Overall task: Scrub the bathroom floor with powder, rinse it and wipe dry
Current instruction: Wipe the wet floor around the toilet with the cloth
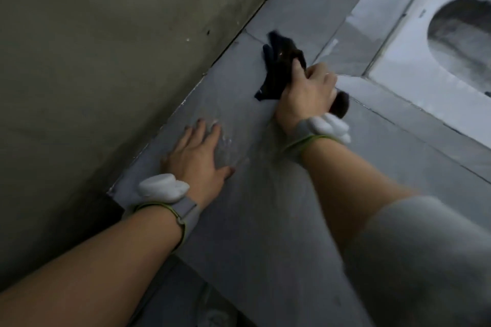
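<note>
1. Right hand (308,95): fingers curled tight round a bunched black cloth (281,66); thumb laid along the top of the bundle. The hand is extended well forward of the body, knuckles up, wrist strap (305,138) with a white pod behind it.

2. Cloth: held at its near end, with a small tuft showing out of the fist on the far right side. The loose part is spread forward and to the left of the hand, long axis running away from the wrist toward the wall (106,48). Its free end is pressed on or just over the floor (265,207); contact cannot be told for certain, owing to blur.

3. Left hand (199,156): nothing held; fingers straight and spread, palm laid flat on the floor as a prop, near the wall edge. It lies nearer the body than the right hand and well apart from the cloth.

4. Floor: grey slab, with a wet sheen and streaks showing between the two hands. The wiping-dry step is judged to be in hand, no powder being seen.

5. Governing relation: the cloth lies ahead of the right hand, so the wet patch is behind and to the left of it, toward the left hand. A stroke drawn back toward the body would be called for to reach it.

6. Squat pan (435,61): white, set in the floor to the far right, apart from both hands.
</note>
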The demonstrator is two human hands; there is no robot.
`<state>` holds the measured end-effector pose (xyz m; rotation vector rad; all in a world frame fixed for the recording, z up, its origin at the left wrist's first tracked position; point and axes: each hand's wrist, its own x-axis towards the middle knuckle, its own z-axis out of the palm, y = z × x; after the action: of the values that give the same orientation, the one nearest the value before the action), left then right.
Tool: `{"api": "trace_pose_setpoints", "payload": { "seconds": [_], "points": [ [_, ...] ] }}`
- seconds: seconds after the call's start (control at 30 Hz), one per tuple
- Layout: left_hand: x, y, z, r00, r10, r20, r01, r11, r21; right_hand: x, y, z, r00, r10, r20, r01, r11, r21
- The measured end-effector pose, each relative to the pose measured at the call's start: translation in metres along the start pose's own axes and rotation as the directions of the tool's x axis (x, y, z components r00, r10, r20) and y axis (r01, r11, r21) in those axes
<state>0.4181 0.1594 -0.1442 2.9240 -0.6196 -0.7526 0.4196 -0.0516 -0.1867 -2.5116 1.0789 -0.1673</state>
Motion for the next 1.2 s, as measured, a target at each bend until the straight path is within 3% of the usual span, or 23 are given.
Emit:
{"api": "trace_pose_setpoints", "payload": {
  "seconds": [0.03, 0.1, 0.17, 0.2, 0.3, 0.37, 0.47, 0.53, 0.57, 0.6, 0.67, 0.73, 0.8, 0.93, 0.97, 1.0, 1.1, 1.2],
  "points": [
    [0.001, 0.001, 0.0, 0.999, -0.026, -0.022, 0.024, 0.996, -0.083, -0.01, -0.014, 0.002, 0.998, 0.041, 0.041, -0.038, 0.997, -0.071],
    [-0.003, -0.011, -0.006, 0.982, -0.139, -0.13, 0.093, 0.946, -0.309, -0.048, -0.041, 0.012, 0.961, -0.215, 0.172, 0.231, 0.969, -0.082],
    [-0.008, -0.021, -0.011, 0.972, -0.167, -0.164, 0.087, 0.91, -0.405, -0.097, -0.043, 0.017, 0.813, -0.525, 0.253, 0.546, 0.837, -0.017],
    [-0.014, -0.024, -0.013, 0.975, -0.171, -0.143, 0.099, 0.908, -0.408, -0.119, -0.037, 0.016, 0.747, -0.612, 0.261, 0.631, 0.776, 0.01],
    [-0.041, -0.025, -0.01, 0.986, -0.162, -0.027, 0.145, 0.936, -0.319, -0.162, -0.009, 0.003, 0.599, -0.724, 0.343, 0.739, 0.665, 0.111],
    [-0.066, -0.012, -0.009, 0.992, -0.121, 0.046, 0.129, 0.938, -0.323, -0.18, 0.018, -0.015, 0.567, -0.725, 0.391, 0.74, 0.657, 0.145],
    [-0.09, 0.03, -0.012, 0.992, -0.024, 0.124, 0.07, 0.922, -0.381, -0.185, 0.069, -0.057, 0.722, -0.491, 0.488, 0.479, 0.863, 0.158],
    [-0.092, 0.059, -0.012, 0.988, 0.032, 0.149, 0.033, 0.911, -0.411, -0.18, 0.103, -0.079, 0.837, -0.198, 0.511, 0.158, 0.98, 0.121],
    [-0.095, 0.079, -0.017, 0.988, 0.047, 0.15, 0.022, 0.901, -0.434, -0.175, 0.121, -0.098, 0.862, -0.02, 0.507, -0.063, 0.987, 0.146],
    [-0.099, 0.104, -0.026, 0.988, 0.06, 0.143, 0.013, 0.885, -0.466, -0.168, 0.135, -0.126, 0.857, 0.139, 0.496, -0.291, 0.925, 0.245],
    [-0.113, 0.151, -0.046, 0.981, 0.111, 0.156, -0.016, 0.86, -0.511, -0.157, 0.157, -0.183, 0.83, 0.312, 0.463, -0.531, 0.698, 0.481],
    [-0.135, 0.202, -0.077, 0.968, 0.205, 0.147, -0.093, 0.831, -0.548, -0.149, 0.169, -0.258, 0.828, 0.397, 0.396, -0.559, 0.534, 0.634],
    [-0.148, 0.237, -0.105, 0.959, 0.257, 0.121, -0.141, 0.8, -0.583, -0.144, 0.166, -0.312, 0.837, 0.391, 0.382, -0.535, 0.44, 0.721],
    [-0.22, 0.353, -0.213, 0.884, 0.452, 0.12, -0.19, 0.582, -0.791, -0.149, 0.164, -0.494, 0.87, 0.4, 0.288, -0.431, 0.333, 0.839],
    [-0.24, 0.389, -0.25, 0.855, 0.509, 0.097, -0.212, 0.514, -0.831, -0.149, 0.163, -0.546, 0.878, 0.411, 0.245, -0.395, 0.333, 0.856],
    [-0.251, 0.397, -0.259, 0.844, 0.528, 0.1, -0.184, 0.458, -0.87, -0.151, 0.16, -0.554, 0.886, 0.398, 0.239, -0.381, 0.329, 0.864],
    [-0.328, 0.48, -0.357, 0.717, 0.692, 0.086, -0.176, 0.299, -0.938, -0.174, 0.15, -0.697, 0.906, 0.418, 0.07, -0.228, 0.342, 0.912],
    [-0.383, 0.529, -0.421, 0.621, 0.784, 0.029, -0.23, 0.217, -0.949, -0.189, 0.136, -0.786, 0.895, 0.434, -0.107, -0.113, 0.451, 0.886]
  ]
}}
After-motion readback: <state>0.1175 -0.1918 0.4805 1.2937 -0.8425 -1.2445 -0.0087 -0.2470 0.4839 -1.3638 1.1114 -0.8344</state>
